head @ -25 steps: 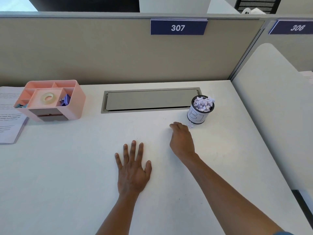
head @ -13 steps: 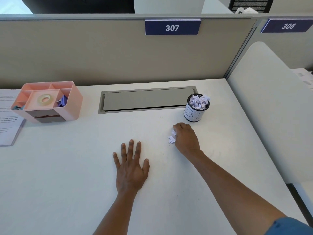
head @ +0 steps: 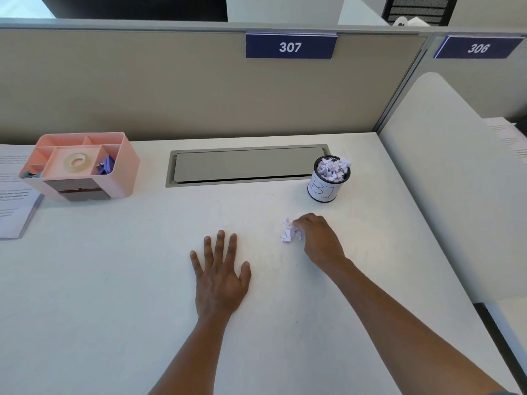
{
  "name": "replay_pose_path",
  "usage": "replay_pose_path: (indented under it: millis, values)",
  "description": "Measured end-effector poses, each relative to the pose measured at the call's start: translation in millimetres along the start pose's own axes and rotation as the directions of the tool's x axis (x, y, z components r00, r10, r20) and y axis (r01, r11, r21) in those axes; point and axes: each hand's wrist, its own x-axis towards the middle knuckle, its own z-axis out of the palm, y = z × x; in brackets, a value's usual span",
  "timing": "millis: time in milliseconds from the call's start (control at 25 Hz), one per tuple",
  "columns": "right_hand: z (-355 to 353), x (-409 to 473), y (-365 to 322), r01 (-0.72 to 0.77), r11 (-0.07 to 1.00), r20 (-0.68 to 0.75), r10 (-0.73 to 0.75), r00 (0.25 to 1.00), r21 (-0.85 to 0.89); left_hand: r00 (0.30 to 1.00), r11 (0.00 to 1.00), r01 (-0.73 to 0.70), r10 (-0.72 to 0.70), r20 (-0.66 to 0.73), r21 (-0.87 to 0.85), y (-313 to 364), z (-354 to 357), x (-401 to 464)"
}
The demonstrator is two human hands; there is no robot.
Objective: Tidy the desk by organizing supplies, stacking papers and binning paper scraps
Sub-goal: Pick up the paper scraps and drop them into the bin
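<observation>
A small crumpled white paper scrap (head: 288,232) lies on the white desk (head: 114,280), just in front of a small cup-shaped bin (head: 328,181) labelled "BI" and heaped with crumpled scraps. My right hand (head: 319,240) has curled fingers around the right side of that scrap. My left hand (head: 219,275) lies flat on the desk with fingers spread, holding nothing. A pink organizer (head: 82,166) at the far left holds a tape roll (head: 76,160) and purple clips. Printed papers (head: 14,192) lie stacked beside and behind it.
A grey cable hatch (head: 245,166) is set into the desk by the beige partition with a "307" sign (head: 290,47). A white rounded divider panel (head: 445,181) borders the right side. More papers (head: 510,135) lie beyond it.
My right hand drew back from beside the bin toward me, dragging the paper scrap, which now shows at its fingertips. The left hand has stayed flat.
</observation>
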Motion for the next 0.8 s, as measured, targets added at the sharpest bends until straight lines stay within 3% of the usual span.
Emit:
replay_pose_path:
  millis: [160,280,360,560,800]
  values:
    - [-15,0,21,-0.147,0.98,-0.07,0.157,0.985,0.136,1.0,1.0,-0.003,0.003,0.008,-0.005,0,-1,0]
    - [-17,-1,21,-0.244,0.969,0.137,0.248,0.959,-0.044,1.0,1.0,-0.003,0.003,0.009,-0.01,-1,-1,0]
    - [-10,-3,7,-0.212,0.976,0.183,0.217,0.959,-0.045,1.0,1.0,-0.002,0.002,0.01,-0.015,-1,-2,0]
    - [2,-7,-22,-0.161,0.985,0.028,0.159,0.987,0.067,1.0,1.0,-0.003,0.003,0.002,-0.024,0,-3,0]
    - [19,-33,-45,-0.108,0.969,0.03,0.118,0.993,-0.224,1.0,1.0,-0.012,0.012,-0.006,-0.025,-1,-2,-1]
